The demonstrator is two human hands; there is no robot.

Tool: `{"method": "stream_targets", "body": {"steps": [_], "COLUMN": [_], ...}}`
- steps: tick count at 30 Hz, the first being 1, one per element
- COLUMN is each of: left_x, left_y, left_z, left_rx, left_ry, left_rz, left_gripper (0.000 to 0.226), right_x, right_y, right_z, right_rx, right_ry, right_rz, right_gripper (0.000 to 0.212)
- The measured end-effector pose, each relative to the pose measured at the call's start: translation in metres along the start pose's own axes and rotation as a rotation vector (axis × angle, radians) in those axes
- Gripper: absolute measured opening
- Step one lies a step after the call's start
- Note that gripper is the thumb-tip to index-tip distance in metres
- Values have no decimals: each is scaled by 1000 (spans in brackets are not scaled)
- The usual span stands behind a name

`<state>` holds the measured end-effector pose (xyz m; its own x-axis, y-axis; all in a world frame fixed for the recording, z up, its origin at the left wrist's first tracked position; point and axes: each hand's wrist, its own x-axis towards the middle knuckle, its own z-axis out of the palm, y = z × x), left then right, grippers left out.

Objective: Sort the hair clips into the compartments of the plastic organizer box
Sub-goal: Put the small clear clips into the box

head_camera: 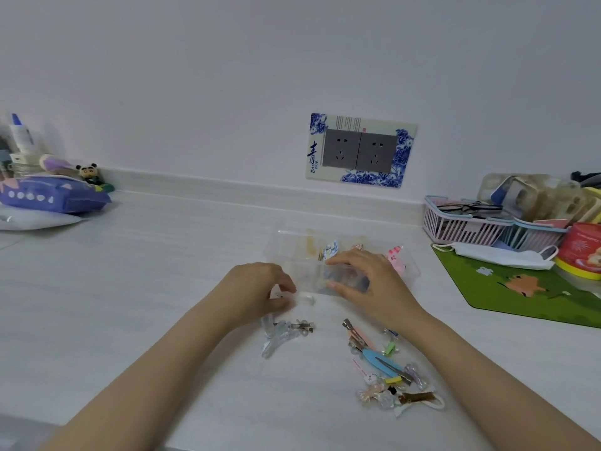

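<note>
A clear plastic organizer box (286, 242) sits on the white table, with a few clips in its far compartments, among them a pink one (397, 260). My right hand (367, 284) rests over the box's near right part, fingers spread against its wall. My left hand (260, 289) pinches a small clear clip at the box's near left corner. A small pile of clear clips (279, 335) lies just below my left hand. A larger heap of coloured clips (387, 366), with a light blue one on top, lies near my right forearm.
A green mat (520, 288) with a white face mask (500, 255) lies to the right. Pink baskets (461, 226) and a red tin (582, 252) stand behind it. A purple pouch (48, 193) and bottles sit at far left. A wall socket (361, 151) is behind the box.
</note>
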<state>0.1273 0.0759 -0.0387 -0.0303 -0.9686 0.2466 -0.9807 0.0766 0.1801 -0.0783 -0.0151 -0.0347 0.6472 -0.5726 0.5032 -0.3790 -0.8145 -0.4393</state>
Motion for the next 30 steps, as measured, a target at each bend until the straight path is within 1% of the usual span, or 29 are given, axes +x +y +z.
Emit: {"method": "stream_targets", "body": {"steps": [1,2,4,6,9,11,15,17,18,20,21,22,23,25,27,30], "left_x": [-1,-2,-2,-3,-5,-5,-5,-4,-3,-1,-1,-1,-1,1,3,4], "left_y": [1,4,8,12,17,19,18,18,16,9,5,0,-4,-11,-13,-13], "left_z": [0,-2,-4,-8,-13,-16,-20,-22,-22,-20,-19,-18,-17,-10,-3,2], "left_rx": [-57,-194,-568,-805,-1003,-1073,-1163,-1169,-1125,-933,-811,-699,-618,-536,-510,-525], "left_ry": [26,59,117,130,75,46,23,102,196,414,477,494,468,358,266,240], "left_rz": [3,-2,-24,-50,-56,-60,-49,-61,-68,-87,-92,-92,-96,-126,-154,-147], "left_gripper": [16,14,11,11,15,16,21,24,22,18,19,24,30,43,51,54], "right_x": [0,-1,-1,0,2,5,12,17,21,32,40,49,58,72,81,86], "right_y": [0,-1,-4,-11,-23,-27,-32,-33,-34,-32,-29,-26,-22,-14,-8,-4], "right_z": [0,0,0,-3,-10,-13,-16,-17,-19,-23,-26,-28,-29,-27,-19,-3], "right_rx": [8,24,79,163,357,451,636,648,635,614,604,590,571,486,384,274], "right_ry": [-3,-2,15,29,6,-2,-43,-55,-49,1,44,84,111,111,49,-73], "right_rz": [0,-1,-4,-9,9,9,25,43,53,95,122,153,186,256,308,334], "right_gripper": [27,27,28,30,29,28,19,15,13,13,11,9,7,9,13,13]}}
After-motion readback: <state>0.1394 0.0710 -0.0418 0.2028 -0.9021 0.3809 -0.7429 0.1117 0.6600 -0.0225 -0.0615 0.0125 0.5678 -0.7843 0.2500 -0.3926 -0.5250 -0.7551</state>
